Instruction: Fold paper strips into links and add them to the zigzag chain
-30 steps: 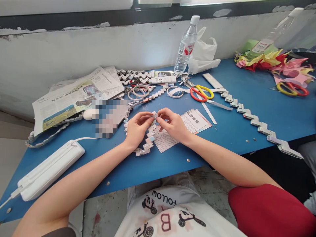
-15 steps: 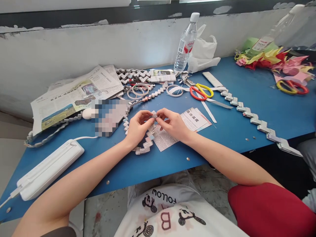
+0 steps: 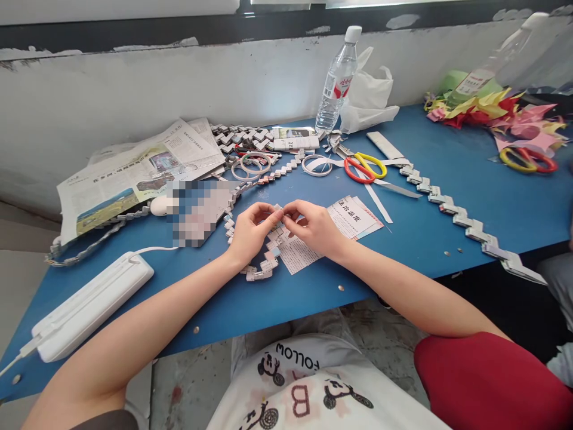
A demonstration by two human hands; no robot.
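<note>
My left hand [image 3: 253, 233] and my right hand [image 3: 311, 226] meet over the blue table, both pinching the upper end of a folded-paper chain [image 3: 270, 255]. That end is mostly hidden by my fingertips. The zigzag chain hangs down between my hands and curves left behind my left hand. Under my right hand lies a printed paper sheet [image 3: 299, 255], with more printed sheets [image 3: 347, 216] beside it.
Red and yellow scissors [image 3: 364, 168], paper strips and tape rolls [image 3: 251, 166] lie behind my hands. A water bottle [image 3: 336, 83] stands near the wall. Newspapers [image 3: 147, 173] and a white power strip [image 3: 94, 307] are left; another chain [image 3: 465, 221] is right.
My fingertips have closed further over the chain's upper end, covering the piece that showed between them before. My arms have hardly moved.
</note>
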